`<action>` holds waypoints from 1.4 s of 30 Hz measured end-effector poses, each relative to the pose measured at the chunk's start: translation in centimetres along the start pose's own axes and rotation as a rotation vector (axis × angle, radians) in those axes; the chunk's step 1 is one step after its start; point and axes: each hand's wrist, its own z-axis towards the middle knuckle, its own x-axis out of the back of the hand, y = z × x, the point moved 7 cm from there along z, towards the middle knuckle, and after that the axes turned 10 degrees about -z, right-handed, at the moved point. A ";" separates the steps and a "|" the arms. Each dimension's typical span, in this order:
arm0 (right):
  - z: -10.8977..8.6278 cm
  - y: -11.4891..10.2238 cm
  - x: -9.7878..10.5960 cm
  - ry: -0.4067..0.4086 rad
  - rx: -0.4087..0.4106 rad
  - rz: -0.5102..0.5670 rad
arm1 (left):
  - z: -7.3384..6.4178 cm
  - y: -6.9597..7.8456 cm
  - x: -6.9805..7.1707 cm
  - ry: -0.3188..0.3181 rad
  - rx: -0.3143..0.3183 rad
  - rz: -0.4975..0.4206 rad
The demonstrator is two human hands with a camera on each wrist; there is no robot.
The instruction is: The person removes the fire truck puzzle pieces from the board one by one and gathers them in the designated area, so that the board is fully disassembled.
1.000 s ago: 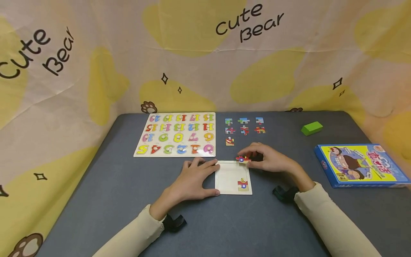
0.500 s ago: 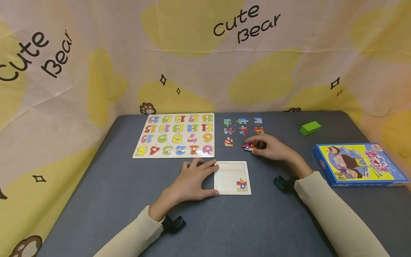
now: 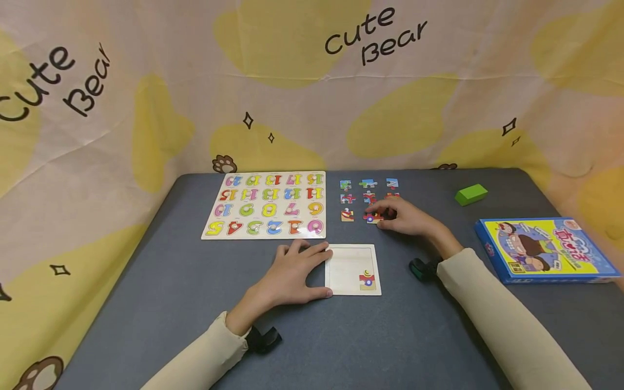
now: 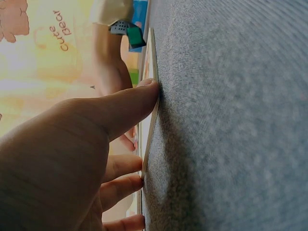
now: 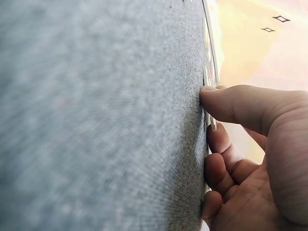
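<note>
My left hand lies at the left edge of a square white puzzle frame, thumb and fingers spread and touching the edge. One jigsaw piece with red and a blue ring sits in the frame's near right corner. Beyond the frame, my right hand pinches another red jigsaw piece with a blue ring low over the table, beside a red-and-tan piece. In the right wrist view, the thumb and curled fingers come down to the cloth, and the pinched piece is mostly hidden.
Several loose jigsaw pieces lie in rows at the back. Left of them is a number board. A green block and a blue-and-yellow box are on the right. A patterned cloth hangs behind the table.
My right hand has carried the red piece from above the frame's far edge back to the rows of loose pieces. The left hand has stayed at the frame.
</note>
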 end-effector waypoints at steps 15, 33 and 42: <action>0.1 0.4 -0.3 0.062 -0.019 0.014 | 0.0 -0.1 0.0 -0.003 0.006 -0.004; -1.0 2.0 -0.4 0.186 -0.217 -0.035 | 0.0 -0.1 -0.1 -0.008 0.006 -0.010; -0.6 2.1 -0.3 0.199 -0.240 -0.053 | 0.0 0.1 0.2 -0.004 -0.002 -0.021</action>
